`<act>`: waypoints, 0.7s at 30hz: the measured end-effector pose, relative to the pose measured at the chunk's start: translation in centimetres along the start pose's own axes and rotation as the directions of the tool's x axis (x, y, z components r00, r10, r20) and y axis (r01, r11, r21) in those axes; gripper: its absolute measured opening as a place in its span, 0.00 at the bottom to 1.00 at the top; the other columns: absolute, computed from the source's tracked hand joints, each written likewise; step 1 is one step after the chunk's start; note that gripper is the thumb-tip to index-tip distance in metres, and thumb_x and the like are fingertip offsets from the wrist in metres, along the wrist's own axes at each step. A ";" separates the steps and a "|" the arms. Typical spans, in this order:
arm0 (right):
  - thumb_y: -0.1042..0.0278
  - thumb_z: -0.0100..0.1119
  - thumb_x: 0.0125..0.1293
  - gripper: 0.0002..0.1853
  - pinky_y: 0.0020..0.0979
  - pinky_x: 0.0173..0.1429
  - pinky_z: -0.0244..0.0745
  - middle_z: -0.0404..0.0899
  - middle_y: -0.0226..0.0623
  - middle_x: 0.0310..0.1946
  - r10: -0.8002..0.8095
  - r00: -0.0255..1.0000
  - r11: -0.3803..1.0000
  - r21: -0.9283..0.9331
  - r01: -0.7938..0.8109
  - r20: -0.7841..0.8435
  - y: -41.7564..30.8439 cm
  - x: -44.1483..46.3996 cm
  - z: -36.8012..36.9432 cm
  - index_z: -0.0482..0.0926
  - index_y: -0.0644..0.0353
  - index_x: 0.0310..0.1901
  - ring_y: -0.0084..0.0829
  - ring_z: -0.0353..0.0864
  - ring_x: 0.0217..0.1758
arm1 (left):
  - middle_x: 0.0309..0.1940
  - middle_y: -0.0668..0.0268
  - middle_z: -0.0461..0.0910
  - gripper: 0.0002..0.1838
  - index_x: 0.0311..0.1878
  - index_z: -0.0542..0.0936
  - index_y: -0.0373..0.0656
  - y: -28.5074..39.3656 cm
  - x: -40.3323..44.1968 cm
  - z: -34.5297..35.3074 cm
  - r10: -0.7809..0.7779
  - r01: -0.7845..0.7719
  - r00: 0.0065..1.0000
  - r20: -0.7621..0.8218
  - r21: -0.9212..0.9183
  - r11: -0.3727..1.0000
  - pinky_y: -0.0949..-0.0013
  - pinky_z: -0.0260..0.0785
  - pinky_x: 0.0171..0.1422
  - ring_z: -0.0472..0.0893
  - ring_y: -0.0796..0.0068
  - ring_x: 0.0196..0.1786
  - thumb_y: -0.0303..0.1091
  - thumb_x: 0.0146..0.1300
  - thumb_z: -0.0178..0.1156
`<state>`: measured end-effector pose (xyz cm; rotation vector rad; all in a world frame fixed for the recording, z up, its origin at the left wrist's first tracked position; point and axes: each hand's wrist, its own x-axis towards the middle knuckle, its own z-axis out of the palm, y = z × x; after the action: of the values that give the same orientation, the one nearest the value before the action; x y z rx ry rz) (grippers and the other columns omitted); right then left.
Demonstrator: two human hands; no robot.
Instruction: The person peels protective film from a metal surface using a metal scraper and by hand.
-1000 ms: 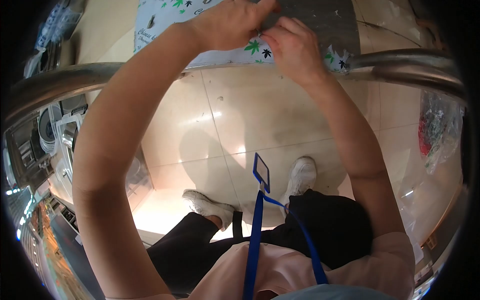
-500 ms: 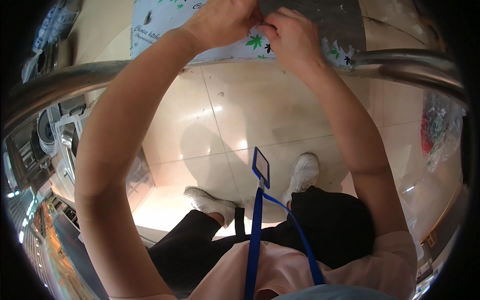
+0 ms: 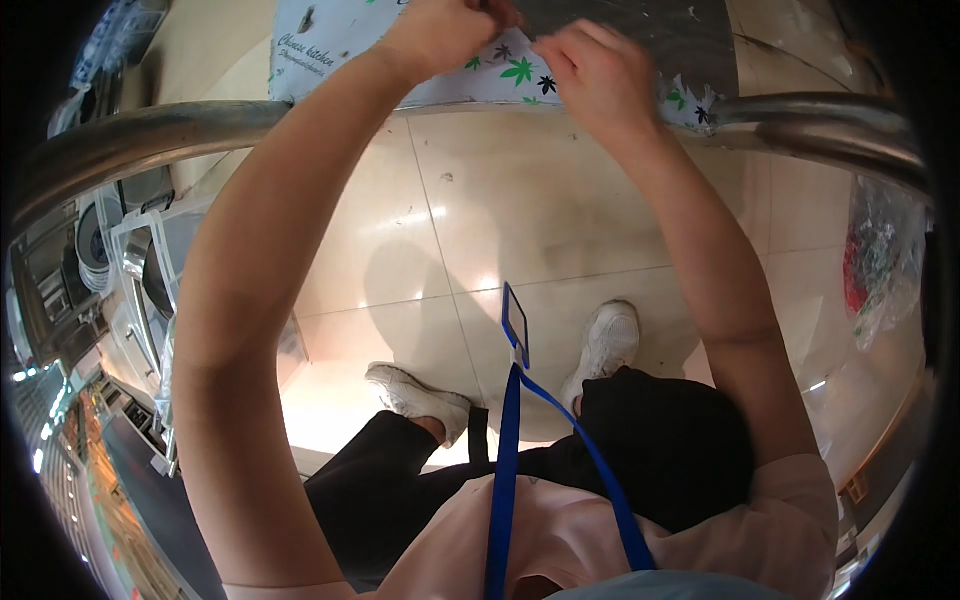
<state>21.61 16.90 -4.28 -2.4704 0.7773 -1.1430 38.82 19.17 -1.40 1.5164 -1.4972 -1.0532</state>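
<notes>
Ahead, hands (image 3: 608, 85) over sheet (image 3: 345, 28); bag (image 3: 886, 285), red contents (image 3: 854, 270)

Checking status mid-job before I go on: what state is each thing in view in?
Leaf-print sheet: ragged and torn at its right
Dark grey surface: exposed beside the sheet
Left hand: fingers curled; grip unclear
Right hand: fingers bent, blurred, apart from the left; grip unclear
Badge: hanging, tilted
White shoes: worn, set apart
Plastic bag: crumpled
</notes>
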 end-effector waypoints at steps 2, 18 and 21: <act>0.74 0.62 0.50 0.03 0.30 0.31 0.71 0.77 0.33 0.26 -0.054 0.999 0.999 0.008 0.054 -0.002 0.5 -1.3 -0.5 0.78 0.61 0.27 0.35 0.76 0.29 | 0.24 0.63 0.73 0.17 0.45 0.61 0.36 -0.3 -0.1 -0.6 -0.085 0.084 0.996 -0.016 -0.077 0.994 0.76 0.65 0.33 0.73 0.77 0.28 0.17 0.50 0.48; 0.78 0.60 0.52 0.08 0.30 0.34 0.72 0.77 0.36 0.28 0.037 0.986 0.987 0.150 -0.062 0.163 0.6 -0.3 -2.2 0.72 0.62 0.34 0.34 0.77 0.31 | 0.27 0.62 0.77 0.19 0.48 0.65 0.41 2.8 -1.0 -0.6 0.306 -0.440 0.897 0.318 0.695 0.569 0.59 0.63 0.45 0.77 0.59 0.34 0.24 0.51 0.54; 0.79 0.61 0.51 0.08 0.28 0.32 0.71 0.77 0.35 0.27 0.047 0.986 0.977 0.200 -0.080 0.163 0.9 -0.9 -2.8 0.72 0.62 0.33 0.32 0.76 0.28 | 0.26 0.62 0.77 0.17 0.45 0.65 0.41 2.5 -1.3 -1.4 0.297 -0.424 0.905 0.304 0.595 0.682 0.62 0.62 0.46 0.77 0.61 0.33 0.22 0.50 0.54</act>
<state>18.65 16.54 -3.52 -2.3128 0.6528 -0.9412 39.12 20.35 1.52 1.4714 -2.3580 -0.4377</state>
